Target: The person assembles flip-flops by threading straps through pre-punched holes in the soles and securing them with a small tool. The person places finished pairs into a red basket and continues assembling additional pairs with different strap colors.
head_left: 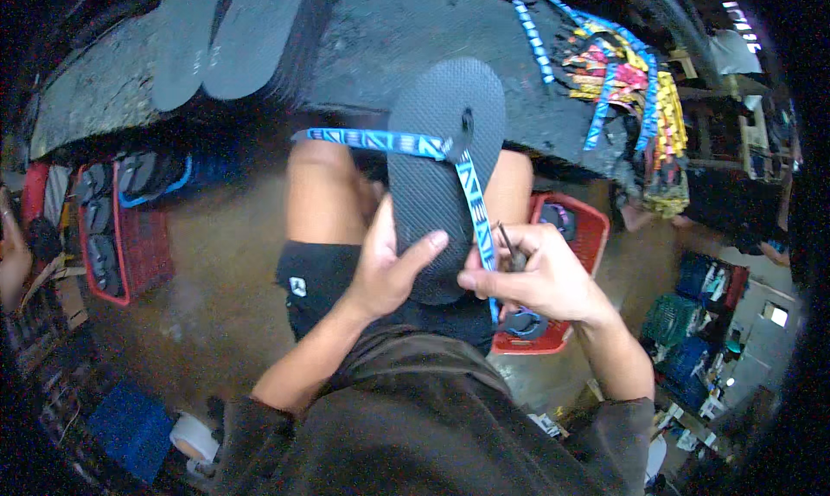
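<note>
My left hand (386, 269) is closed round the left edge of a black flip-flop sole (425, 198), its thumb on the textured top face. The sole stands tilted above my lap, with a hole in it near the far end. A blue patterned strap (372, 140) is fixed at that hole. One strap arm sticks out free to the left; the other runs down to my right hand (545, 275). My right fingers pinch this lower arm beside the sole's right edge. A thin, dark pointed tool (516, 256) also sits in that hand; its grip is mostly hidden.
Ahead is a dark worktable with grey soles (251, 51) at left and a pile of blue, yellow and red straps (618, 72) at right. Red crates (130, 249) holding flip-flops stand left and by my right leg. Another person's hand (13, 249) shows far left.
</note>
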The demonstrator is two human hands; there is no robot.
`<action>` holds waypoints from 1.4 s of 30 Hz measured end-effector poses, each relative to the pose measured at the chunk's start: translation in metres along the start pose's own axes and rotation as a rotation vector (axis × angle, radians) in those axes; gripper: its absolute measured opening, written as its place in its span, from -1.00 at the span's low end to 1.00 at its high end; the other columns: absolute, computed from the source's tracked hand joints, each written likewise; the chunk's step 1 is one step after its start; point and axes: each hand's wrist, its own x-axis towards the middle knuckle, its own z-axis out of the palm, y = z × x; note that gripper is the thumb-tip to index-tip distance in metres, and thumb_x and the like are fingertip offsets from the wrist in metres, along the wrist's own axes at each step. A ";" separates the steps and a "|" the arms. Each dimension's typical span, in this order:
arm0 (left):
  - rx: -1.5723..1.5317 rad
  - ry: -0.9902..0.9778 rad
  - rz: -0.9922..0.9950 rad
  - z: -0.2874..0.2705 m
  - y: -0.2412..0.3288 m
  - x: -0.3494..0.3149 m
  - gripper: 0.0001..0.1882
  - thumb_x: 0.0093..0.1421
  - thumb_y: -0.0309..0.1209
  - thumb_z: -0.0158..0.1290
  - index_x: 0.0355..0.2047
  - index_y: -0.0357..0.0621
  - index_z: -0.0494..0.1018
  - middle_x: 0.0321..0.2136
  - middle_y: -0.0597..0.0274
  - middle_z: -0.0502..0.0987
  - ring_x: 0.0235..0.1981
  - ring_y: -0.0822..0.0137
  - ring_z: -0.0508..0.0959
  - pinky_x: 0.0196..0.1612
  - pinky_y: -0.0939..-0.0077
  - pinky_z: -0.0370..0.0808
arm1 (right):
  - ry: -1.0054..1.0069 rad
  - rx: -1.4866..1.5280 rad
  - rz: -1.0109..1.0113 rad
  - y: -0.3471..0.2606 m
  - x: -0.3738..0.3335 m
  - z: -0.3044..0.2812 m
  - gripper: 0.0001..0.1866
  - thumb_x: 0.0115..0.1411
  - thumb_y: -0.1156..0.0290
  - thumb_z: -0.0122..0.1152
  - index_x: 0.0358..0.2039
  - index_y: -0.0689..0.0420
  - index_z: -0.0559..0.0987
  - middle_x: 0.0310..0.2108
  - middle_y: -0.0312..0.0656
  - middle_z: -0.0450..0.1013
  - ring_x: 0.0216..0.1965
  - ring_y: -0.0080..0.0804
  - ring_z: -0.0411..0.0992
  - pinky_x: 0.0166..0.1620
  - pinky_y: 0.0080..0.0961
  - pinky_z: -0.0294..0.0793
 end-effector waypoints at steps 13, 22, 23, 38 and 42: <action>-0.118 0.040 0.104 0.026 0.049 0.073 -0.47 0.34 -0.45 0.11 0.27 -0.25 0.23 0.05 0.15 0.50 0.04 0.35 0.55 0.16 0.38 0.48 | 0.476 0.301 -0.507 0.007 0.057 -0.009 -0.74 0.26 0.51 0.40 -0.06 0.16 0.57 -0.46 -0.40 0.51 -0.54 -0.74 0.38 -0.45 -0.70 0.32; 0.213 0.085 0.214 0.008 0.047 0.092 -0.38 0.24 -0.59 0.08 0.30 -0.35 0.20 0.07 0.12 0.44 0.09 0.33 0.45 0.23 0.39 0.40 | 0.645 -0.374 -0.847 0.017 0.088 -0.017 -0.61 0.01 0.63 0.40 -0.08 0.20 0.70 -0.21 -0.18 0.56 -0.37 -0.40 0.50 -0.25 -0.47 0.43; 0.272 0.071 0.242 0.009 0.046 0.093 -0.37 0.23 -0.60 0.07 0.31 -0.37 0.19 0.08 0.11 0.43 0.10 0.31 0.45 0.23 0.38 0.39 | 0.690 -0.419 -0.844 0.019 0.088 -0.016 -0.61 0.01 0.62 0.41 -0.08 0.18 0.71 -0.22 -0.17 0.55 -0.35 -0.38 0.50 -0.23 -0.45 0.42; 0.430 0.157 0.187 0.001 0.038 0.122 -0.42 0.30 -0.66 0.08 0.30 -0.33 0.19 0.02 0.16 0.46 0.03 0.36 0.46 0.12 0.47 0.44 | 0.507 0.126 -0.353 0.038 0.094 -0.018 -0.63 0.20 0.49 0.45 -0.04 0.15 0.49 -0.42 -0.44 0.35 -0.33 -0.66 0.36 -0.28 -0.63 0.39; 0.348 0.171 0.114 0.008 0.028 0.122 -0.49 0.33 -0.62 0.07 0.26 -0.33 0.22 0.01 0.16 0.48 0.02 0.35 0.46 0.13 0.47 0.43 | 0.601 0.244 -0.379 0.038 0.121 -0.019 -0.76 0.26 0.45 0.44 -0.16 0.16 0.54 -0.51 -0.44 0.48 -0.50 -0.73 0.36 -0.40 -0.64 0.36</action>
